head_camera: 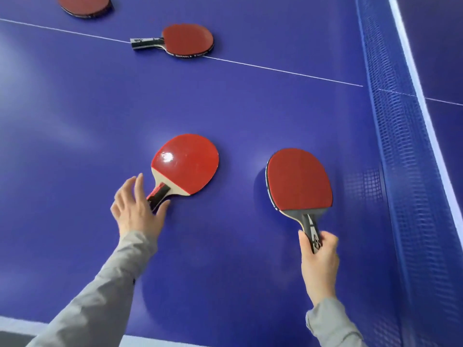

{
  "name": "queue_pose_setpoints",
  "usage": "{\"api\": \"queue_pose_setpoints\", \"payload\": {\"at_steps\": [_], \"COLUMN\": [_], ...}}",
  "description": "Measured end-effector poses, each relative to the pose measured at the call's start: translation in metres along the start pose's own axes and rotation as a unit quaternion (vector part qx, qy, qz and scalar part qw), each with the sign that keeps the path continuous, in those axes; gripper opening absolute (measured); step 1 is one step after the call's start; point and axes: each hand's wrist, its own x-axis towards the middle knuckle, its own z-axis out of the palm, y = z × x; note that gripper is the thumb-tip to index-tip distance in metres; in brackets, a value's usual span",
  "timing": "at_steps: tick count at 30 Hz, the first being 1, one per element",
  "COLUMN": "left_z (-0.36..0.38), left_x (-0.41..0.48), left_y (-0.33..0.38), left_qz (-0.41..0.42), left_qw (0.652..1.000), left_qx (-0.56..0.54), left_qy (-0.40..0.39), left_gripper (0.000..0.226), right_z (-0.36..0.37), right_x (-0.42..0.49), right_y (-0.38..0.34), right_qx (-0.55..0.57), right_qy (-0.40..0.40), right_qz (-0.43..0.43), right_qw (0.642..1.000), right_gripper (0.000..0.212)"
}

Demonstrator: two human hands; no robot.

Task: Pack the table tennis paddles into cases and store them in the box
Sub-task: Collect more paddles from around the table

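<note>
Several red-faced paddles lie on the blue table tennis table [75,121]. My right hand [318,259] grips the black handle of one paddle [299,180], whose blade tilts up off the table. My left hand [136,206] has straight spread fingers over the short red and black handle of a second paddle [186,164] that lies flat; its thumb touches the handle's end. A third paddle [188,40] with a black and white handle lies on the white centre line further away. A fourth paddle [85,5] is cut off at the top left. No cases or box are in view.
The blue net [400,171] with its white top band runs along the right side. The table's white front edge line [15,324] shows at the bottom left. Grey sleeves cover both forearms.
</note>
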Motion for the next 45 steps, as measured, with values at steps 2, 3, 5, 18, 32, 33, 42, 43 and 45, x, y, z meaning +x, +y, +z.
{"api": "queue_pose_setpoints", "payload": {"at_steps": [2, 3, 5, 18, 32, 33, 42, 43, 45], "left_z": [-0.007, -0.009, -0.010, -0.026, -0.002, -0.001, -0.002, -0.003, -0.006], "left_x": [0.014, 0.020, 0.028, 0.006, -0.138, -0.137, -0.117, -0.116, -0.112], "left_y": [-0.014, -0.019, -0.021, 0.004, 0.010, 0.010, -0.004, -0.004, -0.004], "left_qz": [-0.041, -0.035, -0.009, -0.135, -0.200, -0.190, -0.170, -0.185, -0.217], "left_qw": [0.996, 0.994, 0.990, 0.918, 0.853, 0.849, 0.722, 0.697, 0.649], "left_qx": [0.017, 0.015, -0.019, -0.259, -0.379, -0.383, -0.501, -0.520, -0.558], "left_qy": [-0.075, -0.102, -0.142, -0.270, -0.299, -0.311, -0.446, -0.458, -0.469], "left_gripper": [0.078, 0.073, 0.058, 0.023, 0.027, 0.029, 0.057, 0.063, 0.065], "right_z": [0.003, 0.005, 0.009, 0.023, 0.048, 0.052, 0.095, 0.099, 0.107], "right_x": [-0.025, -0.036, -0.056, -0.120, -0.175, -0.176, -0.170, -0.171, -0.172], "right_y": [0.009, 0.012, 0.017, 0.015, 0.003, 0.001, -0.027, -0.029, -0.031], "right_qx": [0.005, 0.006, 0.006, 0.015, 0.046, 0.047, 0.050, 0.049, 0.047], "right_qy": [0.007, 0.011, 0.018, 0.056, 0.041, 0.039, -0.033, -0.047, -0.074], "right_qz": [0.020, 0.029, 0.037, 0.034, 0.043, 0.040, 0.012, 0.011, 0.010], "right_qw": [1.000, 1.000, 0.999, 0.998, 0.997, 0.997, 0.998, 0.998, 0.996], "right_gripper": [0.027, 0.027, 0.027, 0.031, 0.024, 0.024, 0.023, 0.022, 0.020]}}
